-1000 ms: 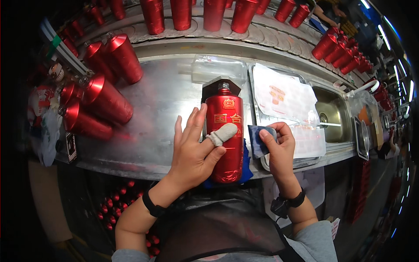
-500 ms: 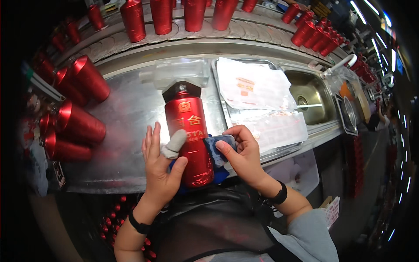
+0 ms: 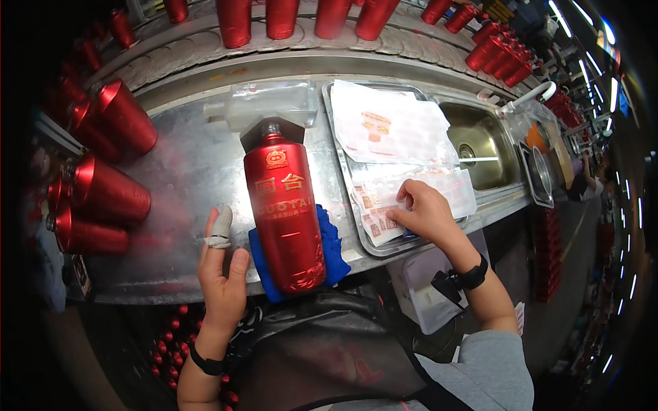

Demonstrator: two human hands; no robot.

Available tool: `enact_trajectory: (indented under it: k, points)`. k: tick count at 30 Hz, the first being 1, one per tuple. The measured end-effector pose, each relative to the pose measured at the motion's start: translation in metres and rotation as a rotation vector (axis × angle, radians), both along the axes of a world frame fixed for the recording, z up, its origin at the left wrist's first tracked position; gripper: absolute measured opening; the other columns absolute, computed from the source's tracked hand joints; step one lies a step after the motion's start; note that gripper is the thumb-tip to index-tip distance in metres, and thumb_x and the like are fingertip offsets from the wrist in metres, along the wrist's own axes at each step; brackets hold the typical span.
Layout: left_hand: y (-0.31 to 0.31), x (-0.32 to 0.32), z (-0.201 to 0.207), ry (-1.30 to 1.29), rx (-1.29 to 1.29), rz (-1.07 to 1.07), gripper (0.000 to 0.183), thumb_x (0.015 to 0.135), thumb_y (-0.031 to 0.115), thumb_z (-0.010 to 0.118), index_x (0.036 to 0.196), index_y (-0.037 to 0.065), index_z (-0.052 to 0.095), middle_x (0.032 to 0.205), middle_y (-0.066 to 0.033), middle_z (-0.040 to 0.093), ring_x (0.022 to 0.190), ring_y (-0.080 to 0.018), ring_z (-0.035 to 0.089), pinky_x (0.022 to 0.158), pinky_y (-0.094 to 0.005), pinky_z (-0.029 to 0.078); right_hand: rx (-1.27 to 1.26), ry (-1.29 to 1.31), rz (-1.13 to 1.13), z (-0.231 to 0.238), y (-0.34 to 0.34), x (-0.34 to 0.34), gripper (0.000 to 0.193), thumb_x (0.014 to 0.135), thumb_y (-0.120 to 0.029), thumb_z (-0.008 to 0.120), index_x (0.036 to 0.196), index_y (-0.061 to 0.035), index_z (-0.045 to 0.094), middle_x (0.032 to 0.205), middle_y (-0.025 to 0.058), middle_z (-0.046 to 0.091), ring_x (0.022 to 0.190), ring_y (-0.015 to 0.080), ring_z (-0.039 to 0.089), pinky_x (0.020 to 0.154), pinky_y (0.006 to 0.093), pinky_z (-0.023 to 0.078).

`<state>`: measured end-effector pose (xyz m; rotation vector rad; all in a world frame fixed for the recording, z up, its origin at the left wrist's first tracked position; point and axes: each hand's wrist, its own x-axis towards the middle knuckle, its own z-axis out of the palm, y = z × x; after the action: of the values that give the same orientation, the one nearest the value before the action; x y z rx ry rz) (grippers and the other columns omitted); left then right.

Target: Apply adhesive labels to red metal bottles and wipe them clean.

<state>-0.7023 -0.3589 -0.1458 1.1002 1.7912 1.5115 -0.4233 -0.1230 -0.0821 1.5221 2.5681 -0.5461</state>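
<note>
A red metallic bottle with gold lettering lies on its back, its neck end on a dark angular rest and its base on a blue cloth. To its left, apart from it, my left hand is open, with a whitish cover on one finger. My right hand is over a printed decal sheet on a metal tray. Its fingers are curled in with the thumb low at the printed patches; whatever they pinch is hidden. A dark blue edge shows beneath that hand.
More white sheets cover the tray's far half. A clear block-like container lies behind the bottle. Several red bottles lie at left, and others stand on a conveyor at the back. A sink is at right.
My right hand has left the bottle's side, where it held a blue-grey pad, and moved right to the tray. My left hand has drawn back leftward from the bottle.
</note>
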Motion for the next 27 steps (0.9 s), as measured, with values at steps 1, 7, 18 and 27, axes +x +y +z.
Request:
enact_trajectory:
  k: [1, 7, 18, 27]
  points:
    - [0.0, 0.0, 0.0, -0.001, 0.003, 0.004, 0.051, 0.096, 0.012, 0.054, 0.144, -0.003, 0.045, 0.153, -0.0238, 0.037, 0.142, -0.031, 0.037, 0.115, -0.0387, 0.029, -0.014, -0.008, -0.022, -0.002, 0.005, 0.003, 0.04, 0.07, -0.031, 0.082, 0.09, -0.0044, 0.061, 0.083, 0.0123, 0.064, 0.079, 0.0288, 0.064, 0.068, 0.0383, 0.049]
    - [0.0, 0.0, 0.003, -0.071, -0.053, 0.025, 0.052, 0.097, 0.016, 0.054, 0.144, -0.004, 0.045, 0.152, -0.0247, 0.038, 0.142, -0.0311, 0.037, 0.114, -0.0391, 0.029, -0.074, -0.041, -0.061, -0.005, 0.022, 0.01, 0.044, 0.069, -0.031, 0.082, 0.096, -0.0051, 0.06, 0.092, 0.0143, 0.064, 0.083, 0.0306, 0.064, 0.071, 0.0387, 0.05]
    - [-0.006, -0.008, 0.0, -0.007, -0.055, 0.039, 0.05, 0.096, 0.013, 0.056, 0.142, -0.004, 0.047, 0.15, -0.0251, 0.04, 0.139, -0.0314, 0.041, 0.112, -0.0374, 0.032, 0.045, 0.201, 0.314, -0.02, 0.051, 0.002, 0.027, 0.076, -0.018, 0.075, 0.101, -0.0081, 0.071, 0.101, 0.0112, 0.063, 0.085, 0.0306, 0.065, 0.07, 0.0366, 0.054]
    - [-0.018, -0.007, -0.007, 0.155, -0.13, 0.031, 0.055, 0.096, 0.025, 0.062, 0.144, 0.003, 0.047, 0.147, -0.0189, 0.047, 0.143, -0.0345, 0.034, 0.117, -0.0454, 0.021, -0.159, 0.17, 0.254, -0.038, 0.09, 0.008, 0.021, 0.062, -0.006, 0.075, 0.072, -0.0007, 0.057, 0.073, 0.0098, 0.057, 0.072, 0.023, 0.057, 0.065, 0.0344, 0.045]
